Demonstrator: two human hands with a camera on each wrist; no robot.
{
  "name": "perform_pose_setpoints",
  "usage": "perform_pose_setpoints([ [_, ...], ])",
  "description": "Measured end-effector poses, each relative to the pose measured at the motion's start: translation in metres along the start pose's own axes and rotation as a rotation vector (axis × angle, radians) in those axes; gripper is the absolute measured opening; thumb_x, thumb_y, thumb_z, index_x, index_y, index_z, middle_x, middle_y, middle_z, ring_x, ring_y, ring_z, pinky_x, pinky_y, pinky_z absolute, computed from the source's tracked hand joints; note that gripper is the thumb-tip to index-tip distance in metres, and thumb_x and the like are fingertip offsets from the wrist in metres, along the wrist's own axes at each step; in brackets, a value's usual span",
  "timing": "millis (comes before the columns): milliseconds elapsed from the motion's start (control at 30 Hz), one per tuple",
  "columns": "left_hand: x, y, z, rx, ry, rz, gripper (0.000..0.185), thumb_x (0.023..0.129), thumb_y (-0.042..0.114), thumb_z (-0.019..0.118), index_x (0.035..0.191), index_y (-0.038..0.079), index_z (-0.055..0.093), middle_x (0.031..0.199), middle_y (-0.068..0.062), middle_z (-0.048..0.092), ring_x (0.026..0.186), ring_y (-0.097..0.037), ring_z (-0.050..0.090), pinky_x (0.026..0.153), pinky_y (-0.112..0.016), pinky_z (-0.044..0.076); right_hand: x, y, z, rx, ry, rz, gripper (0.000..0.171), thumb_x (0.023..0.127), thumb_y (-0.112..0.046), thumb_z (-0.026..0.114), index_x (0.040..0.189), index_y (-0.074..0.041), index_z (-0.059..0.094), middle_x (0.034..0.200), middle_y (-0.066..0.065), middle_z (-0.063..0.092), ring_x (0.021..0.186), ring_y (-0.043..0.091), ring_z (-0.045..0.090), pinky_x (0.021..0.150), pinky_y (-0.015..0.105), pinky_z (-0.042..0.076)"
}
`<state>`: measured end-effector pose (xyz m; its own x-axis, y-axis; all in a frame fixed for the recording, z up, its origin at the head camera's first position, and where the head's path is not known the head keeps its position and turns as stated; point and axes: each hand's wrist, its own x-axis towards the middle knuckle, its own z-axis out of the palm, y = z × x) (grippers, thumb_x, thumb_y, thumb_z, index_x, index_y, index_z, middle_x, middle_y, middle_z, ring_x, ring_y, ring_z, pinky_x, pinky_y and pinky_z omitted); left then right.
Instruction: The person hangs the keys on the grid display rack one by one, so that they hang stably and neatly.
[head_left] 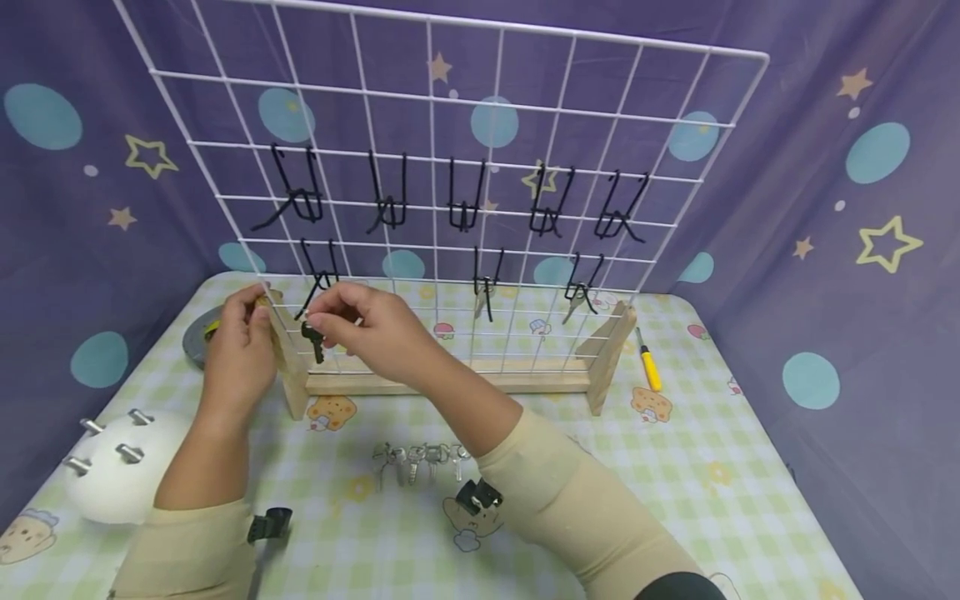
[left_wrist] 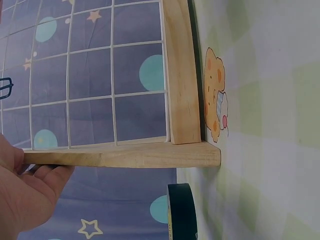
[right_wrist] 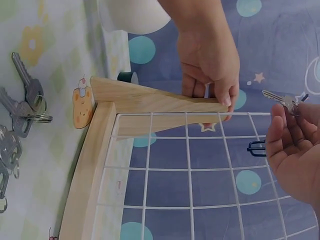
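Note:
My left hand (head_left: pixel 238 354) grips the upper end of the wooden side support (left_wrist: pixel 125 159) of a white wire grid rack (head_left: pixel 457 202). My right hand (head_left: pixel 386 333) pinches a key (right_wrist: pixel 275 96) by its ring end. In the head view the key hangs dark, just below the lower left black hook (head_left: pixel 320 277). In the right wrist view it sits beside the hook's tip, and whether its ring touches the hook I cannot tell. Farther right along that row, one key (head_left: pixel 482 300) and another key (head_left: pixel 574 305) hang from two hooks.
Several ringed keys (head_left: pixel 417 455) lie in a row in front of the rack. A white dome with metal pegs (head_left: pixel 127 479) stands at the left. Behind my left hand is a grey round object (head_left: pixel 194 340). A yellow-handled screwdriver (head_left: pixel 649 371) lies right of the rack.

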<state>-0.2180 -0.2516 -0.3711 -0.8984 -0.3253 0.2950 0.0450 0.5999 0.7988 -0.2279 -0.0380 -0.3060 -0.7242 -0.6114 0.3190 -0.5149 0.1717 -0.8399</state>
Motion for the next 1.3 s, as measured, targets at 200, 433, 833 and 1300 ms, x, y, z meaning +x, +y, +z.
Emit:
perform_pose_setpoints([
  [200, 0.000, 0.000, 0.000, 0.001, 0.006, 0.012, 0.046, 0.107, 0.029, 0.029, 0.151, 0.015, 0.035, 0.139, -0.022, 0.052, 0.123, -0.037, 0.049, 0.103, -0.053, 0.036, 0.006, 0.006, 0.001, -0.101, 0.027, 0.023, 0.015, 0.100, -0.031, 0.058, 0.106, -0.019, 0.065, 0.086, -0.007, 0.067, 0.076, 0.003, 0.062, 0.062, 0.020, 0.051],
  [433, 0.000, 0.000, 0.000, -0.003, 0.010, 0.016, 0.046, 0.107, 0.030, 0.029, 0.150, 0.014, 0.036, 0.141, -0.021, 0.051, 0.125, -0.038, 0.048, 0.106, -0.054, 0.035, 0.016, 0.012, 0.000, -0.166, 0.090, 0.090, 0.016, 0.099, -0.035, 0.058, 0.106, -0.022, 0.065, 0.084, -0.010, 0.067, 0.074, 0.004, 0.062, 0.060, 0.020, 0.049],
  [833, -0.002, 0.003, 0.000, -0.015, 0.016, 0.017, 0.045, 0.107, 0.028, 0.030, 0.149, 0.013, 0.037, 0.141, -0.020, 0.052, 0.125, -0.035, 0.048, 0.106, -0.052, 0.035, 0.023, 0.016, -0.001, -0.421, 0.172, 0.012, 0.013, 0.099, -0.032, 0.060, 0.104, -0.021, 0.065, 0.085, -0.014, 0.067, 0.066, -0.003, 0.057, 0.059, 0.014, 0.044],
  [1300, -0.003, 0.004, -0.001, -0.020, 0.002, 0.008, 0.046, 0.108, 0.029, 0.029, 0.151, 0.014, 0.035, 0.142, -0.019, 0.050, 0.125, -0.035, 0.047, 0.106, -0.051, 0.035, 0.024, 0.017, -0.001, -0.663, 0.261, -0.040, 0.017, 0.100, -0.036, 0.057, 0.104, -0.021, 0.062, 0.085, -0.012, 0.068, 0.063, -0.001, 0.055, 0.054, 0.014, 0.041],
])
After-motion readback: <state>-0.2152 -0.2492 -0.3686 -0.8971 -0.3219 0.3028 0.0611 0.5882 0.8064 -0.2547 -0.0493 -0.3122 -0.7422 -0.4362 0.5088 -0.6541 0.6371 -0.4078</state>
